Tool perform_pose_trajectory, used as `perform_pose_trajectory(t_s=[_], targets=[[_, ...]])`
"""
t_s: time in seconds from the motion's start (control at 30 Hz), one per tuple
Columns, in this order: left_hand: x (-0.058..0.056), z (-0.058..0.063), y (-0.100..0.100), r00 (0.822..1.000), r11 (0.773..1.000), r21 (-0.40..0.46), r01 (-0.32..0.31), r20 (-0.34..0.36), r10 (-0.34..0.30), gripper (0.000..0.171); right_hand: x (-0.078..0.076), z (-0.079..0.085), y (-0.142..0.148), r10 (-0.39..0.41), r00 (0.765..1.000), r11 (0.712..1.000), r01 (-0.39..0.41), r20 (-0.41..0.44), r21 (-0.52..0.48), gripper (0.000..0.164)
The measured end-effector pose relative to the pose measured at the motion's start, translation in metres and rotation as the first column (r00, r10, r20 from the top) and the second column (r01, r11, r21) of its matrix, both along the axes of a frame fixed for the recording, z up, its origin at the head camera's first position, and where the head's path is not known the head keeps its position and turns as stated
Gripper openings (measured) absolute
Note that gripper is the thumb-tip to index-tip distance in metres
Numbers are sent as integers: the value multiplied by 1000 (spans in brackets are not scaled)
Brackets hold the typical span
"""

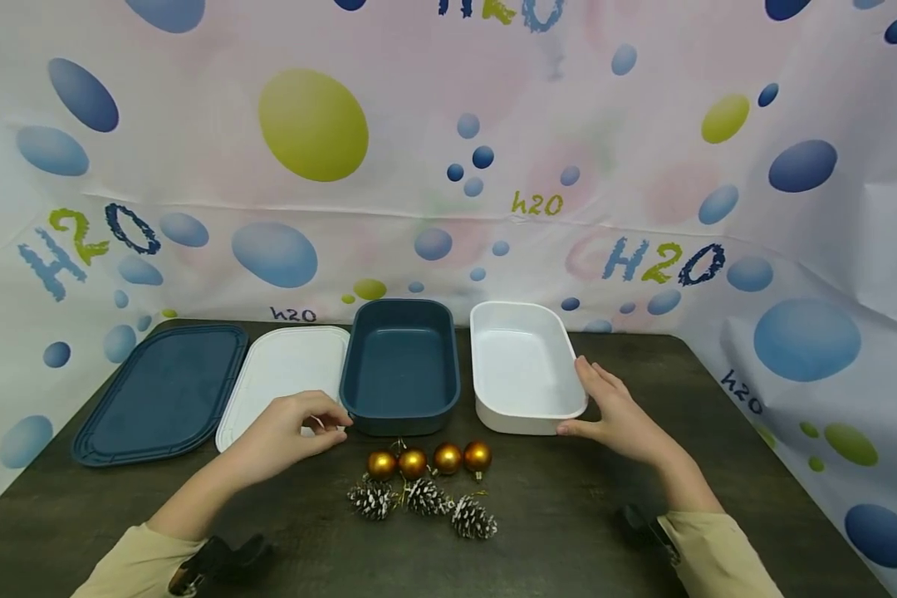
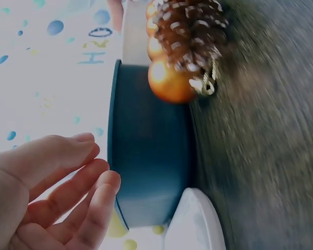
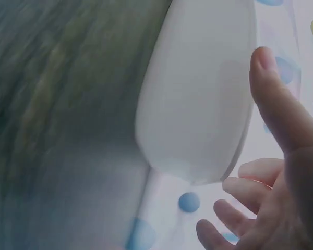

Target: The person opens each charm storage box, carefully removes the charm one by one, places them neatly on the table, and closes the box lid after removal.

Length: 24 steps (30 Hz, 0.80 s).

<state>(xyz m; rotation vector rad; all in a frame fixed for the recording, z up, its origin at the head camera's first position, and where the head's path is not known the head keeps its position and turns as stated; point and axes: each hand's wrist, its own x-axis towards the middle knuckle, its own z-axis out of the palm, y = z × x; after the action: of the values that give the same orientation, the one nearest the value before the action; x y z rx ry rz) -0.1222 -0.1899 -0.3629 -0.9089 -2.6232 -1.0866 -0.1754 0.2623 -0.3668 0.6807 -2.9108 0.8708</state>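
Two flat lids sit far left, 9 o'clock from the middle tub: dark blue lid (image 1: 164, 390), then white lid (image 1: 291, 365), its near edge partly covered by the left hand (image 1: 291, 428). That hand is at the tub's 8 o'clock, fingers bent, thumb apart, pinching nothing; contact with the tub unclear. Left sleeve (image 1: 138, 565) cut off at bottom; black wrist device (image 1: 217, 561) hard to make out. Next, dark blue tub (image 1: 399, 424), upright on the dark table (image 1: 568, 515). At its 6 o'clock, four gold baubles (image 1: 413, 463) in a row, three frosted pine cones (image 1: 426, 497) just nearer; left wrist view has a cone hiding parts of the baubles. White tub (image 1: 523, 424) at 3 o'clock, upright, cropped in right wrist view. Right hand (image 1: 616, 415) at white tub's 4 o'clock, thumb and fingers spread about its corner; can't tell how firmly they touch. Right sleeve (image 1: 718, 552) cut off too.
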Motion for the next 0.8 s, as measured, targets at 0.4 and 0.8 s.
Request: perform_pose_trajectory(t_s=[0.4, 0.8], targets=[[6, 1, -28, 988, 988, -17, -152, 5, 152, 10, 6, 15, -67, 153, 975, 988, -147, -162, 46, 92], [13, 2, -66, 949, 944, -109, -310, 29, 315, 14, -2, 13, -127, 216, 960, 972, -194, -178, 135, 94]])
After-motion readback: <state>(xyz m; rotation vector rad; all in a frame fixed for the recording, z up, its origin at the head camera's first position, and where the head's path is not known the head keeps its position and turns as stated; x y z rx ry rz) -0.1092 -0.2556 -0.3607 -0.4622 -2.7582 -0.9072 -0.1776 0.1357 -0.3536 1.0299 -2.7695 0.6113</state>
